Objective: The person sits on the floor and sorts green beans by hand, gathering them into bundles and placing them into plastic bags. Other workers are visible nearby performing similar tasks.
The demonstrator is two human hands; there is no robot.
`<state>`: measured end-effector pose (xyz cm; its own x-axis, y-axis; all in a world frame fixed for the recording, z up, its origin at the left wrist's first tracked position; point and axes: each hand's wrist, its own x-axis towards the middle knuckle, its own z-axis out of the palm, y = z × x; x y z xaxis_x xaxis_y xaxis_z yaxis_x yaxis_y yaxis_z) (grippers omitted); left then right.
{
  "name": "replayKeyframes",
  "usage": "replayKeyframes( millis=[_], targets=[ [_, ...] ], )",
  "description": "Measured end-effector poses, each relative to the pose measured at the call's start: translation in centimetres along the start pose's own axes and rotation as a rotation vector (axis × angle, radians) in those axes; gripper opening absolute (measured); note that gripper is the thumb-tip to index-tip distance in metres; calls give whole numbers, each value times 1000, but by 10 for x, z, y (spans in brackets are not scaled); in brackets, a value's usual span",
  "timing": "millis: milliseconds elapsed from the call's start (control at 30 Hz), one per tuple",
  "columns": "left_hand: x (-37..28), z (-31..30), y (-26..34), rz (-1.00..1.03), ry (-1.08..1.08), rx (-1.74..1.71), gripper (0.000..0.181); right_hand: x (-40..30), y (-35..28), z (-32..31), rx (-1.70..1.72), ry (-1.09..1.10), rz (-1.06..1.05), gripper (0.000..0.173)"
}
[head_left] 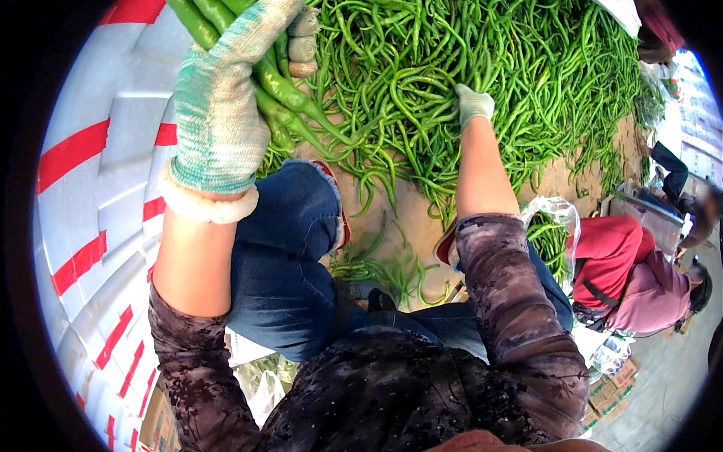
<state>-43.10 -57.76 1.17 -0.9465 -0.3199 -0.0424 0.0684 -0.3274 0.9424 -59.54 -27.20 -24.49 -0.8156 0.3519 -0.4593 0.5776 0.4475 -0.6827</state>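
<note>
My left hand (223, 121), in a white and green knitted glove, is raised at the upper left. Its fingers are closed around several long green chili peppers (285, 90), whose stems hang below the palm. A wide heap of thin green chili peppers (542, 73) covers the brown floor surface (406, 198) before me. Into this heap reaches my right hand (475, 104), gloved in pale green. Its fingers are hidden among the peppers, so their grip does not show.
White boxes (133, 127) with red tape are stacked along my left. To my right stands a clear plastic bag (556, 209) holding peppers, beside a seated person (649, 291). Another person (675, 169) sits farther off. Loose peppers (367, 270) lie between my feet; cardboard boxes (613, 392) stand lower right.
</note>
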Motion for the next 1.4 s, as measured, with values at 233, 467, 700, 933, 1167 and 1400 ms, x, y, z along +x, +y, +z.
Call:
replayKeyframes(
  millis=[233,467,700,933,1167,1400],
  targets=[
    [-6,16,1,-31,-86,-32,23,-70,12,-99,248,-325,-145,19],
    [-44,88,7,-42,34,122,32,-120,61,-250,-54,-155,-199,24],
    [-60,113,5,-171,-202,76,18,-159,66,-293,-500,-246,-296,28],
    [-83,135,-1,-24,-241,266,15,-148,31,-296,-198,-182,-395,22],
    [-80,142,1,-179,-68,47,21,-138,99,-242,233,-241,-135,22],
    [-65,128,-8,-69,-124,122,33,-69,162,-107,256,198,121,24]
  ],
)
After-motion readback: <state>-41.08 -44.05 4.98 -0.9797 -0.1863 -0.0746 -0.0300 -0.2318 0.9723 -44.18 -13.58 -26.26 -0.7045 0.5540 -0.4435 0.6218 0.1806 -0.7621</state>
